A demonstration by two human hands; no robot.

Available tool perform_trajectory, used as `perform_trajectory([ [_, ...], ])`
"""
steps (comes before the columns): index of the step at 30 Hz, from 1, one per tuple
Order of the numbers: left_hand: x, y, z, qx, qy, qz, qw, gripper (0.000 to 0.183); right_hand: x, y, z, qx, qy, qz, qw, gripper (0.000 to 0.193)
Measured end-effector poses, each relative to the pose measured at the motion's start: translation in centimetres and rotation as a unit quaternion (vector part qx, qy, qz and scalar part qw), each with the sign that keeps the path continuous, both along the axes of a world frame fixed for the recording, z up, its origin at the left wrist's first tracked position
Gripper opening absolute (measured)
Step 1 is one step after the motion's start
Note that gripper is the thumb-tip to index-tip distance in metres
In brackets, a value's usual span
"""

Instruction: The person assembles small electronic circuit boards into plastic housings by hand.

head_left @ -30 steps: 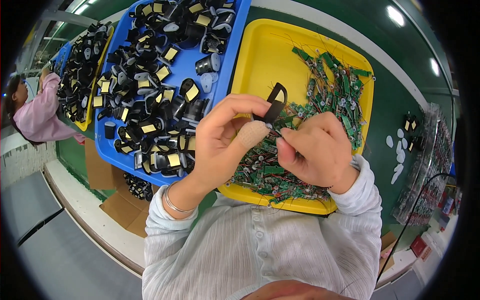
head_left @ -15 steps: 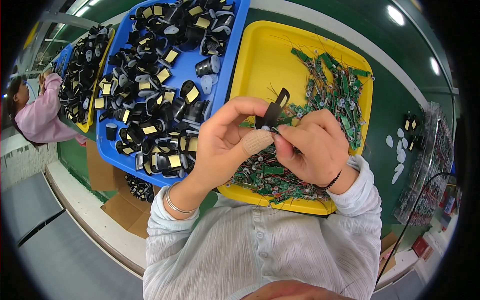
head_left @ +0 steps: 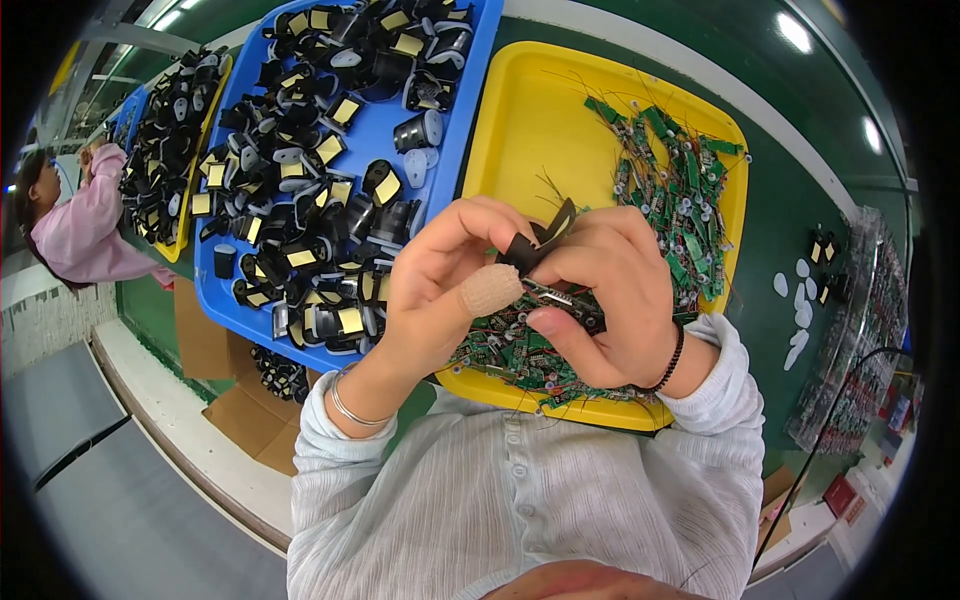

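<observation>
My left hand (head_left: 425,290), with a tan wrap around its thumb, pinches a small black plastic housing (head_left: 522,256) above the yellow tray. From the housing a curved black flap points up and to the right. At its lower side a small circuit board (head_left: 551,295) sticks out, edge toward me. My right hand (head_left: 625,295) is closed around the board and the housing's right side, its index finger over the board and its thumb just below. How far the board sits inside the housing is hidden by the fingers.
Green circuit boards with thin wires lie heaped in the yellow tray (head_left: 540,110). To its left, a blue tray (head_left: 455,165) holds many black housings. Pale oval pieces (head_left: 802,300) lie at the right, beside bagged boards (head_left: 850,340). A person in pink (head_left: 85,220) sits far left.
The housing has tilted over, its flap now leaning right. My right hand has turned and moved in against it, its thumb now lower and apart from the fingers. The board's edge has come into sight.
</observation>
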State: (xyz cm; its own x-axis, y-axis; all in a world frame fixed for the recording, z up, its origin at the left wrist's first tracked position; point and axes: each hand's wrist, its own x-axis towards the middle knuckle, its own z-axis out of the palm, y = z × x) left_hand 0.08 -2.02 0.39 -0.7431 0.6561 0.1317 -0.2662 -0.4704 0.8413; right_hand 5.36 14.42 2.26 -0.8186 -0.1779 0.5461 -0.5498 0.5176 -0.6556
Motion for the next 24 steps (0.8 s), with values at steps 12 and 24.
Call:
perform_trajectory([
  [12,-0.4,0.4,-0.1,-0.123,0.13,0.087,0.98,0.045,-0.4,0.9,-1.1,-0.259,-0.238,0.013,0.936,0.016],
  [24,-0.7,-0.6,0.4,-0.186,0.246,0.16,0.937,0.038,-0.2,1.3,-0.3,-0.363,-0.294,0.087,0.88,0.015],
])
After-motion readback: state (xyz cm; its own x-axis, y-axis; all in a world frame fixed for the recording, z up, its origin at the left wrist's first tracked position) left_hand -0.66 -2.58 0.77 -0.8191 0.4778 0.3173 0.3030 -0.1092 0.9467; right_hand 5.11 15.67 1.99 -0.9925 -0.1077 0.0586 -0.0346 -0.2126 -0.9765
